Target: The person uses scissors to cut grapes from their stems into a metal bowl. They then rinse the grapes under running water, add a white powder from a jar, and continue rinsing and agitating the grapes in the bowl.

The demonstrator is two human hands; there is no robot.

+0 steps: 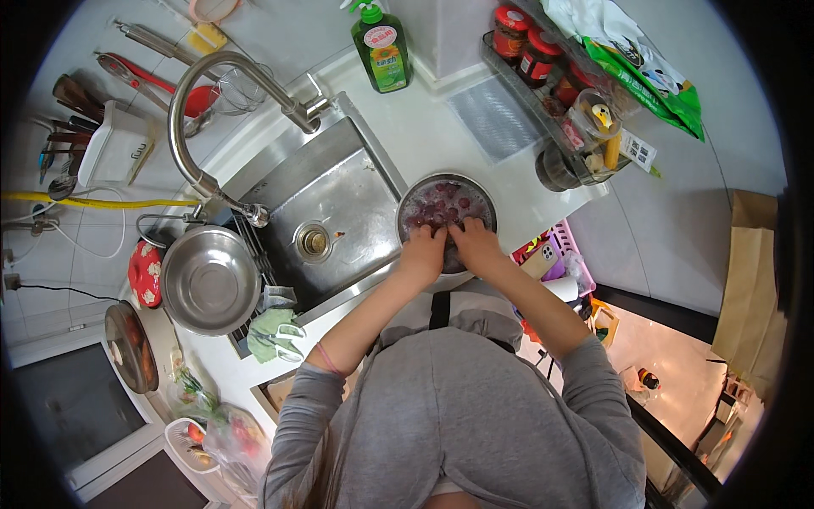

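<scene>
A round metal bowl (pixel 495 209) stands on the counter just right of the sink. Dark red, round fruits like grapes (pixel 441 200) lie in cloudy liquid inside it. Over the bowl's near side, my left hand (pixel 424 250) reaches in with its fingers bent down among the fruit. My right hand (pixel 475 243) is close beside it, its fingers curled inward too. Both sets of fingertips are partly hidden in the bowl, so what they pinch cannot be made out.
Left of the bowl is a steel sink (pixel 348 178) under a curved faucet (pixel 174 127). An empty metal basin (pixel 210 280) and a green cloth (pixel 273 333) sit farther left. A green pump bottle (pixel 383 55) stands behind; a jar rack (pixel 551 110) is at right.
</scene>
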